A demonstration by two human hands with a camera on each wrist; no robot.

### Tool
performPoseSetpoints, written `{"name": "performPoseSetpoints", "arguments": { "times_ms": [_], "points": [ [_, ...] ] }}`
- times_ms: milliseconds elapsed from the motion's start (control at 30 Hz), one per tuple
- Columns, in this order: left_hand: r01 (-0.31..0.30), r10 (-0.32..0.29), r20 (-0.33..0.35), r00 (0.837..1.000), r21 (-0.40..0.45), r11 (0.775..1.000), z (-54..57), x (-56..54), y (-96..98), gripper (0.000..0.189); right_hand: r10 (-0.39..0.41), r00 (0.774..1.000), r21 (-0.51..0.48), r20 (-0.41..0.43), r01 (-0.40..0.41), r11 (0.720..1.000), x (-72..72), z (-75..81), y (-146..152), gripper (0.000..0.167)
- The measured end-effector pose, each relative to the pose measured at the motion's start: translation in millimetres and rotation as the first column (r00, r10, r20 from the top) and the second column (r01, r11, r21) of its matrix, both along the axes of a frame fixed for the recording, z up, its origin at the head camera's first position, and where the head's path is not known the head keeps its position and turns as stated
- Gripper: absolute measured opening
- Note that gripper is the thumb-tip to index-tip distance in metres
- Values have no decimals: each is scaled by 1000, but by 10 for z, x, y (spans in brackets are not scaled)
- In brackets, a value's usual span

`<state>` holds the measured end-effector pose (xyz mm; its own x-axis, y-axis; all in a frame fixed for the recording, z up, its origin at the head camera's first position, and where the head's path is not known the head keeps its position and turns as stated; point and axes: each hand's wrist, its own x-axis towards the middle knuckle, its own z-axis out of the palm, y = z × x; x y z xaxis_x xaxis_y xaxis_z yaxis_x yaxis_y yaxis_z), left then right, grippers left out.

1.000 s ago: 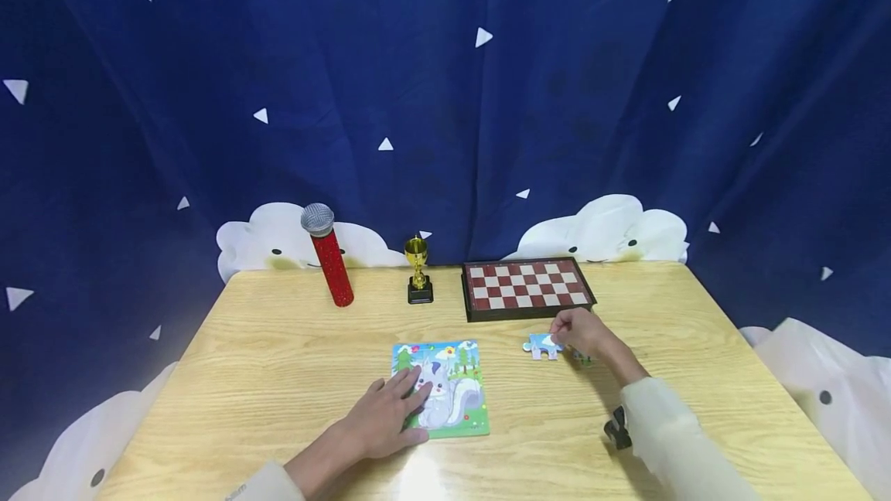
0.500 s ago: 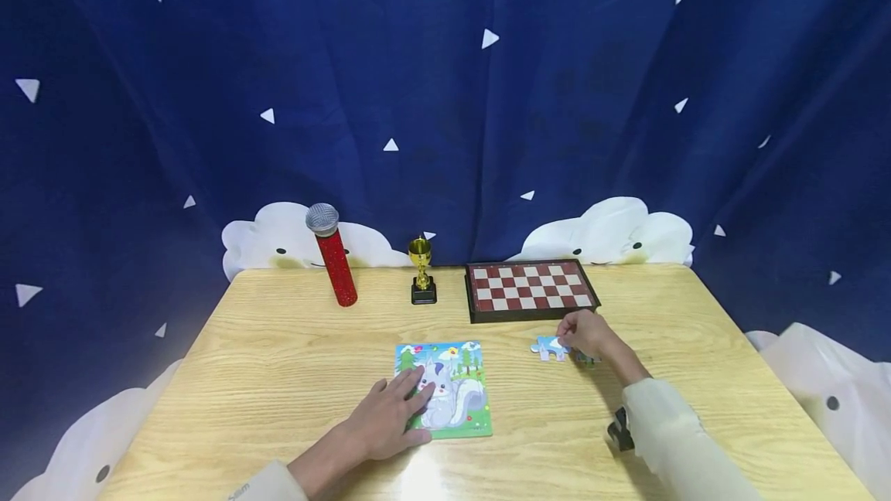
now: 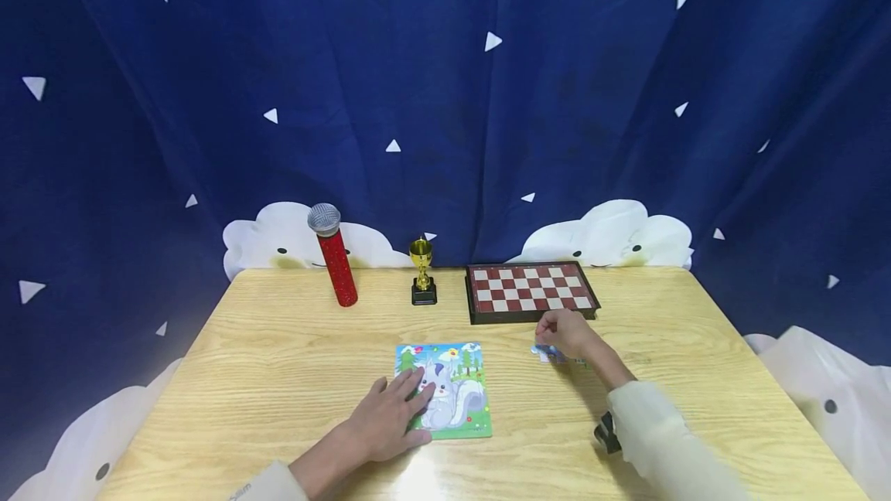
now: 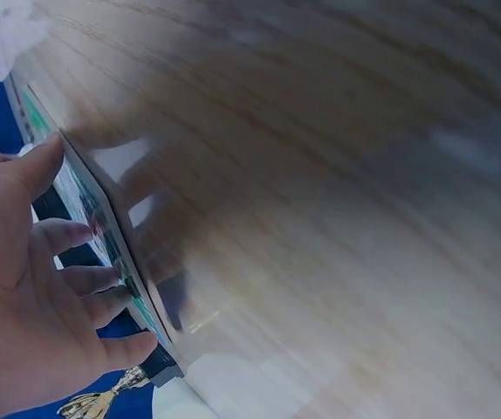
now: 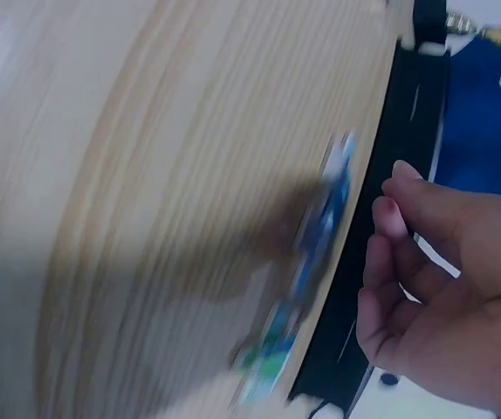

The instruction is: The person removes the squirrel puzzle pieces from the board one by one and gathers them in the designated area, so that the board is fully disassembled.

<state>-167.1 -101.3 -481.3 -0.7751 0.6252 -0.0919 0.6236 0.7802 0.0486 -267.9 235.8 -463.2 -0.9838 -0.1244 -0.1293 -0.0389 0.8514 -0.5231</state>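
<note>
Right grip (image 3: pixel 567 333) above crosswise puzzle pieces (image 5: pixel 319 229)

R hand (image 5: pixel 469 305) is nr blurry puzzle pcs (image 5: pixel 316 231) on tbl (image 5: pixel 146 131).

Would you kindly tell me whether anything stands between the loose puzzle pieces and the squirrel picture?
Nothing visible does: only bare tabletop lies between the loose puzzle pieces and the squirrel picture; the left hand rests on the picture's left part.
</note>
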Motion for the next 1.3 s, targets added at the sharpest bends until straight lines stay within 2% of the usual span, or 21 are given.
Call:
{"name": "performPoseSetpoints", "arguments": {
  "times_ms": [200,300,600,1000,1300],
  "points": [
    [-2,1,12,1000,14,1000,6,-3,-11,67,51,999,-58,14,-51,997,30,16,-427,8],
    [-4,3,31,1000,33,999,16,11,-18,67,95,995,-92,-5,-95,991,42,-2,-620,7],
    [14,-16,41,999,44,999,95,121,-81,68,193,980,-151,-36,-197,969,55,-67,-1103,5],
    [31,-33,51,998,42,999,107,179,-112,70,234,972,-189,-28,-235,953,93,-142,-1499,4],
    [27,-29,51,998,35,999,104,172,-110,70,226,974,-257,24,-212,943,170,-145,-1676,4]
  ]
}}
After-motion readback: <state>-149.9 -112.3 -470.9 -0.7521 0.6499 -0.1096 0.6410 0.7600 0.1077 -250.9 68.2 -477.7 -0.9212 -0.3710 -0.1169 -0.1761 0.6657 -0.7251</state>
